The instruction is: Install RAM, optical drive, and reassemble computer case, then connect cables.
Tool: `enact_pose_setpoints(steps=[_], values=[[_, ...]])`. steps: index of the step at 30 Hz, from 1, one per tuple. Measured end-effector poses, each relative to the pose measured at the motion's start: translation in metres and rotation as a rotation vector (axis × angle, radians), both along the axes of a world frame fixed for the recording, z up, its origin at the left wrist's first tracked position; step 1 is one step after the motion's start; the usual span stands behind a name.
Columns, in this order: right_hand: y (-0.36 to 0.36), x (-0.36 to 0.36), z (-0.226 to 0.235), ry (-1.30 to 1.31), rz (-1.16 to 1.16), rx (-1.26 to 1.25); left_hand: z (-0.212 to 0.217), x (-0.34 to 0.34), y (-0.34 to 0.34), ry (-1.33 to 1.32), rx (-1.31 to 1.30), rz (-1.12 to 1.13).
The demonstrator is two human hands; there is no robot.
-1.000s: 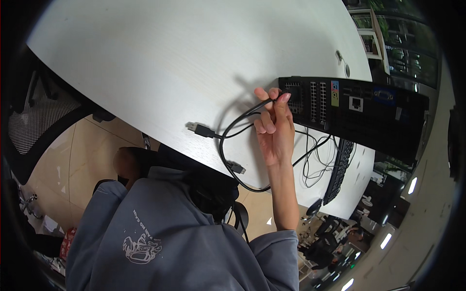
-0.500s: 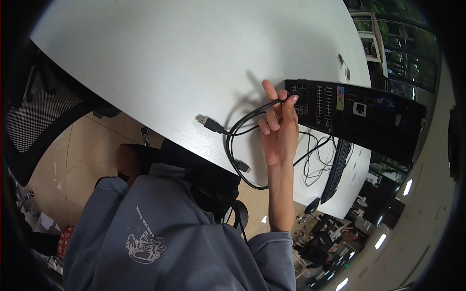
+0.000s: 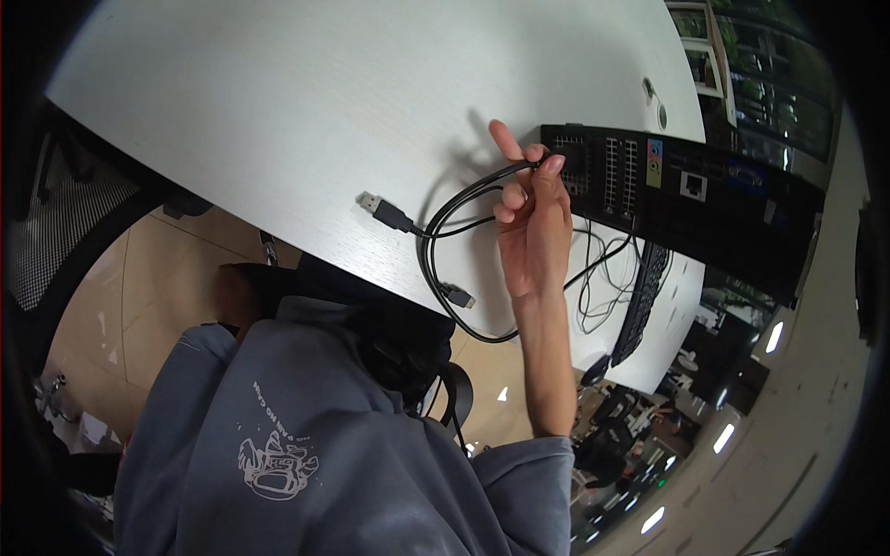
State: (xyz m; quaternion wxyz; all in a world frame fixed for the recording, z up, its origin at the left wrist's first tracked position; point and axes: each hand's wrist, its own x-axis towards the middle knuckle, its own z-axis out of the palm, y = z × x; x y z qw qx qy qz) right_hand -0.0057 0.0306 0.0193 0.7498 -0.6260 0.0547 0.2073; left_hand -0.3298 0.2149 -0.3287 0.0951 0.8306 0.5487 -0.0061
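Note:
My right hand is raised above the white table, palm up, with a black USB cable pinched between thumb and fingers. The cable hangs in a loop to the left of the hand. Its large USB plug points left over the tabletop. A smaller connector dangles lower, near the table's edge. Just beyond my fingertips, a black desktop computer lies on the table, its ports and vent grilles facing up. Of my left arm only a blurred bit of bare skin shows near my lap; the hand itself is hidden.
On the white table to the right are a black keyboard, a mouse and thin tangled wires. A small silver object lies behind the computer. A black mesh chair stands at the left.
My right hand, still pinching the cable, appears slightly higher in the picture. The table and computer have also shifted in view, as the head has moved a little.

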Motion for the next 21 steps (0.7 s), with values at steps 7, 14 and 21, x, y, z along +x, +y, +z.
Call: enact_pose_setpoints(steps=[7, 14, 21], values=[[0.004, 0.011, 0.023, 0.423, -0.173, 0.496, 0.002, 0.002, 0.000, 0.028, 0.026, 0.014], [-0.005, 0.000, 0.011, 0.213, -0.113, 0.229, -0.002, 0.004, -0.002, 0.084, 0.037, -0.022], [0.017, 0.006, 0.012, 0.212, -0.140, 0.356, -0.009, -0.002, -0.003, 0.101, 0.017, 0.040]])
